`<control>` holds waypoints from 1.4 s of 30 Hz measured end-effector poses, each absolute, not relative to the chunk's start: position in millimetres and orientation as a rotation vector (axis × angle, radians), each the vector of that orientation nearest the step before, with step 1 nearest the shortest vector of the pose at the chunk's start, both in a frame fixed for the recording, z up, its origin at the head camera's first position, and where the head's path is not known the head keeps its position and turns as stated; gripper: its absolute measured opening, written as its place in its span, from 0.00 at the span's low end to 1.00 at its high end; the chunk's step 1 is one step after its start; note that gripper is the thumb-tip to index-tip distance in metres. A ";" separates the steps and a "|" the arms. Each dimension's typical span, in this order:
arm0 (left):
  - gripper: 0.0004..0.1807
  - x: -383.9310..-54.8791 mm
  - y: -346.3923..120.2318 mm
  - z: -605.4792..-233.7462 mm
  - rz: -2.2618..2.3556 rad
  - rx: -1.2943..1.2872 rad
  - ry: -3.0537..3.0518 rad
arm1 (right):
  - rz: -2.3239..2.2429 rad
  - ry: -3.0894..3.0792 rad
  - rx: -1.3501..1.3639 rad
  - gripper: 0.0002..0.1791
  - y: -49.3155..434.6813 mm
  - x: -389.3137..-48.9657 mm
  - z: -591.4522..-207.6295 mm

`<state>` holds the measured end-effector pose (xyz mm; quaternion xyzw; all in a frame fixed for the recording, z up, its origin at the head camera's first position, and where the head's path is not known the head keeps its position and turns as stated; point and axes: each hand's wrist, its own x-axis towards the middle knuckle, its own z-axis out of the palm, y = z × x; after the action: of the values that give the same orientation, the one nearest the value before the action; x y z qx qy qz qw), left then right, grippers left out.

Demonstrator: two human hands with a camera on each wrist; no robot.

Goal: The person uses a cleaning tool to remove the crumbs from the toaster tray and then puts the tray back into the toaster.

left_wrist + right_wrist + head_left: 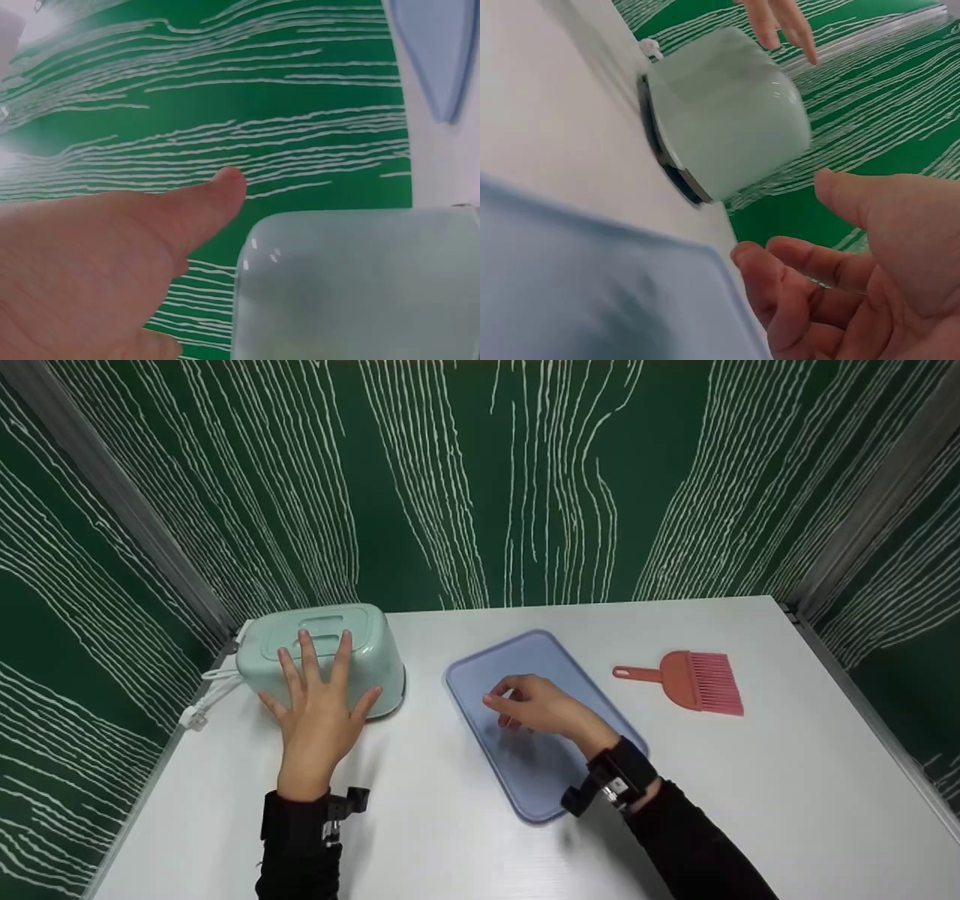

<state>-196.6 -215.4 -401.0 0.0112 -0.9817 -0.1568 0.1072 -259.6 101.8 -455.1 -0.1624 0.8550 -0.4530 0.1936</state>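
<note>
Mint-green toaster (375, 660) sits left of the blue tray (517, 660) on the white desk (427, 825), its plug (195, 718) farther left of the tray; dustpan brush (690, 682) lies right of the tray. Likely trouble: a lopsided push from one side could slide or tip the toaster — and the loose cord might snag if it gets dragged. A low right-hand sweep could bump the tray too. Hands: left hand (315, 727) fully spread, fingers straight, over the toaster, gripping nothing — contact unclear; right hand (544, 706) half-curled, thumb and fingertips apart, empty, above the tray.
</note>
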 end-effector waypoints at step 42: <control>0.38 -235.3 -204.0 -451.6 -0.361 0.035 -2.459 | -2.091 1.388 0.119 0.24 -76.3 -301.0 -526.2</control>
<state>-235.3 -204.0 -451.6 0.0134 -0.9365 -0.1374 0.3222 -301.0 -76.3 -526.2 0.0451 0.5254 -0.7913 0.3094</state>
